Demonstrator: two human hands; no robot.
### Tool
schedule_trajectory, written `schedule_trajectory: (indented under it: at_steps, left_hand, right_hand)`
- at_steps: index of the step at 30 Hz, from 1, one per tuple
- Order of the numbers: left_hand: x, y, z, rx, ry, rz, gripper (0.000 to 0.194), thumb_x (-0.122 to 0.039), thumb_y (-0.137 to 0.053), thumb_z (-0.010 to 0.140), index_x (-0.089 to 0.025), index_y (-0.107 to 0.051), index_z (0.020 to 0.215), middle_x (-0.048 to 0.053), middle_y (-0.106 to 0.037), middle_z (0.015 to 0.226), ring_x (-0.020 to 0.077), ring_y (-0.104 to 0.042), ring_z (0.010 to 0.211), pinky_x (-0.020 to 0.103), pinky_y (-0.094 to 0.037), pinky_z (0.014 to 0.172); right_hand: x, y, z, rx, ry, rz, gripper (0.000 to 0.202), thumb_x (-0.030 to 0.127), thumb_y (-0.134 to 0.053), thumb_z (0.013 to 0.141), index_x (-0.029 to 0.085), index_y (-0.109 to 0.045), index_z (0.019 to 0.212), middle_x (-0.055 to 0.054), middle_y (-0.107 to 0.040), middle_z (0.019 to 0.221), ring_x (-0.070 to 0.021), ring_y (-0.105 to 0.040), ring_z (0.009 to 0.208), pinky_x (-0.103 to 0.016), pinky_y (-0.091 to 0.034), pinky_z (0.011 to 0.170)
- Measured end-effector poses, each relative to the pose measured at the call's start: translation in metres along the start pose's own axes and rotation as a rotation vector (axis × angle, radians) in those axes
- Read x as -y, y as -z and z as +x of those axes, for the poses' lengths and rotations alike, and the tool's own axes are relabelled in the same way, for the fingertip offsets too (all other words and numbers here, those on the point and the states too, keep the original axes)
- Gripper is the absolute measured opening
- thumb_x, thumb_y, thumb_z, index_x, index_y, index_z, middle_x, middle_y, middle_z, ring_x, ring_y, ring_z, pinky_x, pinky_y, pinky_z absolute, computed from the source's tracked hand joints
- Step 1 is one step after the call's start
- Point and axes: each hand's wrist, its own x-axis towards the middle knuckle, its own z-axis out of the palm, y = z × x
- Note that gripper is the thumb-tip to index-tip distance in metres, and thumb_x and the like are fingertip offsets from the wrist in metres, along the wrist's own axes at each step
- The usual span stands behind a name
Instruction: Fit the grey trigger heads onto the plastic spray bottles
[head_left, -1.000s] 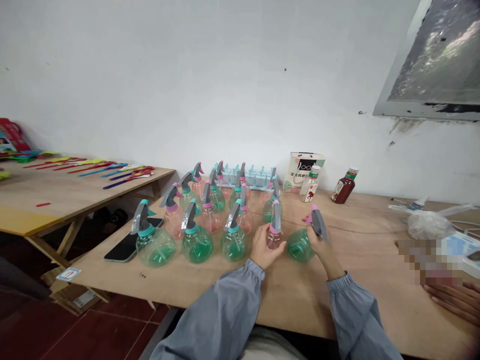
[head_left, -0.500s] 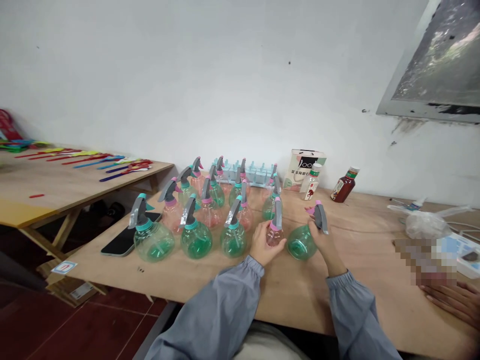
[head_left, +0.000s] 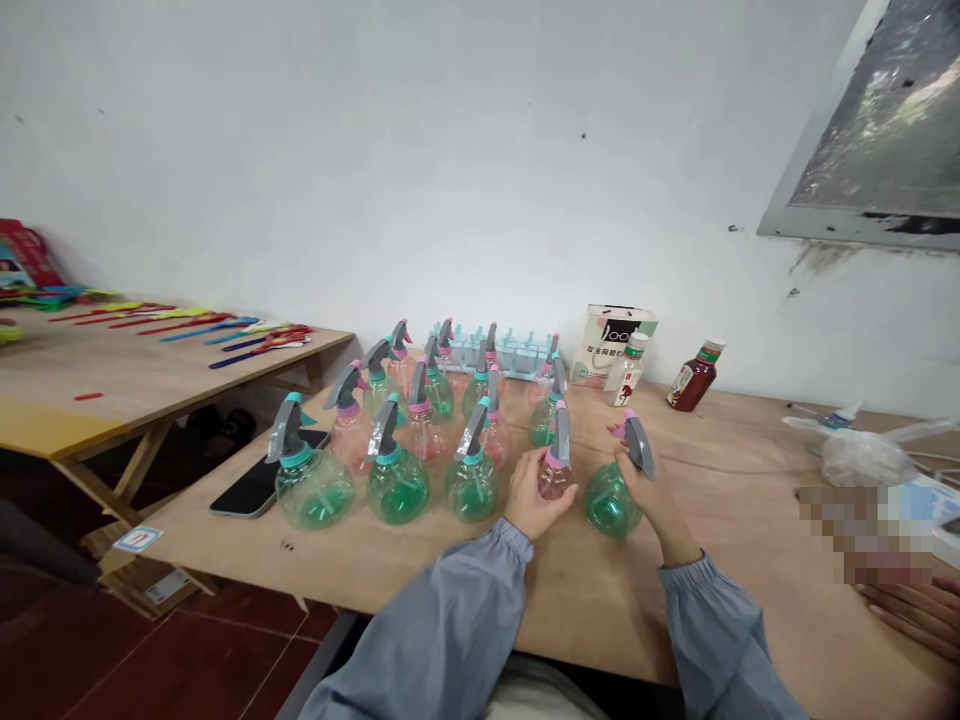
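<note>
My left hand point(head_left: 536, 498) is wrapped around the body of a small pink spray bottle point(head_left: 555, 480) with a grey head and pink collar, standing on the table. At the neck of a green spray bottle point(head_left: 609, 500), my right hand point(head_left: 646, 482) closes around the part just below its grey head with a pink trigger point(head_left: 637, 445). My fingers hide the neck of that green bottle. To the left stand rows of several green and pink spray bottles; the closest are a green one point(head_left: 471, 488), another green one point(head_left: 397, 485) and a pale green one point(head_left: 313, 490).
A black phone point(head_left: 251, 487) lies at the table's left. Behind the bottles are a light blue rack point(head_left: 517, 358), a paper box point(head_left: 592, 345), a clear bottle point(head_left: 628, 375) and a brown bottle point(head_left: 691, 380). Another person's hand point(head_left: 911, 610) rests at the right, near a plastic bag point(head_left: 862, 455).
The green bottle under my right hand has shifted slightly to the right and stands more upright. My left hand stays on the pink bottle. The view has shifted a little.
</note>
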Motion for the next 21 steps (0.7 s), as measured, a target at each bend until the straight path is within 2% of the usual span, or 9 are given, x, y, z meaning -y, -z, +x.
schedule_trajectory:
  at_steps: [3, 6, 10, 12, 17, 21]
  left_hand:
    - [0.0, 0.0, 0.0, -0.01, 0.004, -0.012, 0.06, -0.025, -0.081, 0.067, -0.022, -0.056, 0.122, 0.007, -0.065, 0.111, 0.0258, -0.065, 0.106, 0.045, -0.052, 0.099]
    - [0.0, -0.001, 0.0, -0.007, 0.001, -0.02, 0.059, -0.025, -0.081, 0.068, -0.022, -0.056, 0.122, 0.007, -0.065, 0.11, 0.0259, -0.065, 0.106, 0.045, -0.052, 0.099]
    - [0.0, -0.001, 0.0, 0.004, 0.005, -0.028, 0.06, -0.025, -0.081, 0.067, -0.022, -0.056, 0.122, 0.007, -0.065, 0.11, 0.0261, -0.065, 0.106, 0.045, -0.052, 0.098]
    - [0.0, -0.001, 0.0, 0.004, 0.01, -0.034, 0.06, -0.025, -0.081, 0.068, -0.021, -0.056, 0.122, 0.008, -0.064, 0.11, 0.0264, -0.065, 0.107, 0.045, -0.052, 0.098]
    - [0.0, 0.0, 0.0, 0.021, 0.015, -0.054, 0.06, -0.026, -0.08, 0.069, -0.021, -0.055, 0.123, 0.008, -0.063, 0.113, 0.0272, -0.064, 0.11, 0.047, -0.05, 0.1]
    - [-0.001, 0.001, 0.0, 0.034, 0.025, -0.055, 0.058, -0.027, -0.079, 0.071, -0.02, -0.054, 0.123, 0.009, -0.063, 0.114, 0.0279, -0.063, 0.111, 0.047, -0.05, 0.1]
  right_hand:
    - [0.001, 0.002, 0.001, -0.013, -0.02, 0.006, 0.027, 0.042, -0.055, 0.082, 0.025, -0.062, 0.101, -0.006, -0.071, 0.097, -0.0241, -0.069, 0.095, -0.045, -0.055, 0.092]
    - [0.003, 0.01, 0.006, -0.016, -0.008, -0.025, 0.033, 0.047, -0.057, 0.082, 0.024, -0.062, 0.105, -0.007, -0.07, 0.102, -0.0238, -0.068, 0.095, -0.043, -0.055, 0.09]
    - [0.001, 0.022, 0.004, -0.05, 0.008, -0.091, 0.073, 0.061, -0.075, 0.068, 0.024, -0.052, 0.127, -0.011, -0.065, 0.119, -0.0242, -0.066, 0.094, -0.042, -0.057, 0.083]
    - [-0.005, 0.027, -0.005, -0.069, 0.005, -0.089, 0.089, 0.067, -0.081, 0.059, 0.024, -0.047, 0.129, -0.013, -0.063, 0.122, -0.0253, -0.065, 0.096, -0.042, -0.058, 0.083]
    - [-0.036, 0.052, -0.026, -0.168, -0.2, -0.089, 0.093, 0.072, -0.085, 0.049, 0.022, -0.044, 0.116, -0.017, -0.061, 0.119, -0.03, -0.065, 0.101, -0.044, -0.058, 0.082]
    - [-0.075, 0.099, -0.001, -0.217, -0.37, -0.238, 0.087, 0.076, -0.08, 0.051, 0.021, -0.045, 0.108, -0.017, -0.062, 0.113, -0.0325, -0.064, 0.101, -0.047, -0.055, 0.084]
